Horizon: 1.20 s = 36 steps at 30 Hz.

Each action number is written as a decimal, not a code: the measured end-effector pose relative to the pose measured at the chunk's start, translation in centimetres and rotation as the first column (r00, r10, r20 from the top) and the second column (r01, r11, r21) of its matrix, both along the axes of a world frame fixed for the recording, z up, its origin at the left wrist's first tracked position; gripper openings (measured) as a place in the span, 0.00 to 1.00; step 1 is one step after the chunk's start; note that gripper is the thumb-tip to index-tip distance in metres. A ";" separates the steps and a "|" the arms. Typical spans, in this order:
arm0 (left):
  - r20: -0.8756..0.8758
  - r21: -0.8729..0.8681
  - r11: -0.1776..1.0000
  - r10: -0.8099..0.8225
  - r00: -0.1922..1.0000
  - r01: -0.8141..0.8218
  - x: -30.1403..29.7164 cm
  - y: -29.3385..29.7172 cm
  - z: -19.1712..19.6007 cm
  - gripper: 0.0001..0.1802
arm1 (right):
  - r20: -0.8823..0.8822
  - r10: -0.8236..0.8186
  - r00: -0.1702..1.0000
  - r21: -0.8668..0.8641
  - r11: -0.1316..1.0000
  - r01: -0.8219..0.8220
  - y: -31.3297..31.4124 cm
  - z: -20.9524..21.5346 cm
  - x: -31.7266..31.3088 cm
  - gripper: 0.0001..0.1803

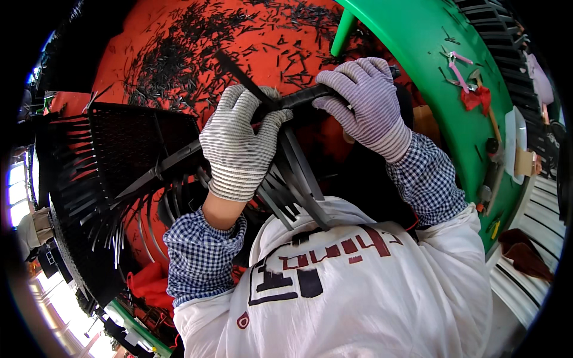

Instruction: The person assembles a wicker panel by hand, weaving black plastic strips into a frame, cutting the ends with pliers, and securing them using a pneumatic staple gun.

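Observation:
My left hand (240, 146), in a striped knit glove, is closed on a black bar (304, 98) with flat black strips around it. One loose strip end (239, 71) juts up and away past my left fingers. My right hand (365, 107), in a matching glove, wraps round the same bar farther right. Several flat black strips (298, 167) hang from the bar toward my white shirt. To the left, a black woven panel (128, 140) has long strips fanning off its edge. Its join to the bar is hidden behind my left hand.
Short black offcuts (185, 53) litter the red floor (122, 51). On my right, a green table (433, 68) carries pink-handled cutters (458, 74), a red cloth (476, 100) and a white tray (514, 140). A white slatted seat (531, 221) stands at the far right.

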<state>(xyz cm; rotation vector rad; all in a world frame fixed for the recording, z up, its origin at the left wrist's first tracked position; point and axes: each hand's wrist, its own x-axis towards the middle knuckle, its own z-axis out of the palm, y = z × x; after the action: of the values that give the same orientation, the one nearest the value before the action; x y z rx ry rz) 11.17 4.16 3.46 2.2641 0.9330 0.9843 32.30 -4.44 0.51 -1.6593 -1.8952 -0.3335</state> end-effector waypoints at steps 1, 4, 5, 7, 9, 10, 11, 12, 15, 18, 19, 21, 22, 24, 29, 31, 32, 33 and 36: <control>-0.005 0.005 1.000 0.003 1.000 -0.003 -0.1 0.2 -0.3 0.11 | -0.005 0.003 1.000 0.005 1.000 -0.003 0.0 0.0 0.0 0.21; -0.004 0.030 0.992 -0.126 0.992 0.126 -0.6 0.5 -0.4 0.10 | -0.043 -0.001 0.999 -0.001 1.000 0.001 -0.1 -0.4 0.0 0.21; -0.011 0.030 0.992 -0.125 0.992 0.125 -0.6 0.5 -0.5 0.10 | -0.026 -0.005 1.000 0.015 1.000 0.005 0.0 -0.6 0.1 0.20; 0.035 -0.006 0.994 -0.112 0.993 0.112 -0.4 0.8 -0.7 0.08 | -0.015 -0.012 1.000 0.032 0.999 0.012 0.2 -0.8 0.3 0.20; 0.012 -0.018 0.995 -0.099 0.995 0.099 -0.2 1.0 -0.4 0.08 | -0.019 -0.001 1.000 0.027 1.000 0.002 0.3 -0.8 0.4 0.20; -0.005 -0.031 0.996 -0.086 0.996 0.086 0.1 1.0 -0.1 0.07 | -0.022 -0.005 1.000 0.028 1.000 0.006 0.3 -0.9 0.5 0.20; -0.022 -0.044 0.996 -0.074 0.997 0.073 0.3 1.1 0.0 0.06 | -0.025 -0.004 1.000 0.033 0.999 0.005 0.3 -0.9 0.5 0.20; -0.021 -0.072 0.993 -0.092 0.996 0.090 0.3 1.6 -0.2 0.06 | -0.027 -0.002 1.000 0.038 0.999 0.003 0.4 -1.0 0.6 0.20; 0.001 -0.189 0.980 -0.058 0.998 0.058 0.6 2.2 -0.2 0.06 | -0.011 -0.007 1.000 0.081 0.997 0.008 0.6 -1.0 0.7 0.20; -0.184 -0.136 0.990 0.006 0.983 -0.032 1.7 2.1 0.4 0.06 | -0.048 -0.020 0.999 0.019 1.000 0.021 -0.2 -0.7 1.1 0.18; -0.176 -0.129 0.991 0.005 0.984 -0.028 1.6 2.4 0.0 0.06 | -0.041 -0.022 0.999 0.025 0.999 0.023 -0.7 0.2 1.4 0.18; -0.019 -0.226 0.974 -0.012 1.000 0.008 1.5 3.2 -1.6 0.09 | -0.296 0.061 0.953 0.186 0.983 -0.006 -3.0 2.6 3.4 0.18; -0.058 -0.237 0.972 -0.013 0.998 -0.002 2.3 2.5 -0.9 0.09 | -0.213 -0.053 0.976 0.219 0.971 0.100 -5.4 3.3 5.7 0.18; -0.138 -0.155 0.988 -0.042 0.990 0.020 2.4 2.7 -1.3 0.11 | -0.076 -0.258 0.963 0.277 0.922 0.269 -9.5 4.2 9.6 0.17; -0.163 -0.183 0.983 -0.057 0.985 0.026 1.0 2.7 -1.6 0.15 | -0.006 -0.938 0.346 0.104 0.344 0.933 -27.7 -1.0 22.3 0.18; -0.125 -0.159 0.982 -0.124 0.984 0.104 1.7 3.7 -3.1 0.12 | -0.024 -0.975 0.221 0.084 0.218 0.972 -34.4 -1.5 24.6 0.25; -0.053 -0.186 0.975 -0.131 0.990 0.119 1.6 3.5 -3.2 0.11 | -0.006 -0.997 0.079 -0.050 0.079 0.996 -36.1 -2.2 24.4 0.27; 0.014 -0.210 0.969 -0.130 0.991 0.130 1.3 3.5 -3.0 0.09 | 0.023 -0.998 -0.056 -0.184 -0.059 0.981 -37.7 -3.1 24.0 0.29; -0.075 -0.355 0.935 -0.038 0.996 0.009 -0.9 4.0 -1.2 0.06 | 0.143 -0.987 -0.072 -0.482 -0.133 0.866 -37.9 -6.2 21.3 0.34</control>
<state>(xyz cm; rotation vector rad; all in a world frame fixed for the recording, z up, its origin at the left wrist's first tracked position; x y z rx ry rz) 10.25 8.18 2.28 2.0143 1.0240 0.6540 53.59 -42.38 -5.68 -3.0191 0.0070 -0.1520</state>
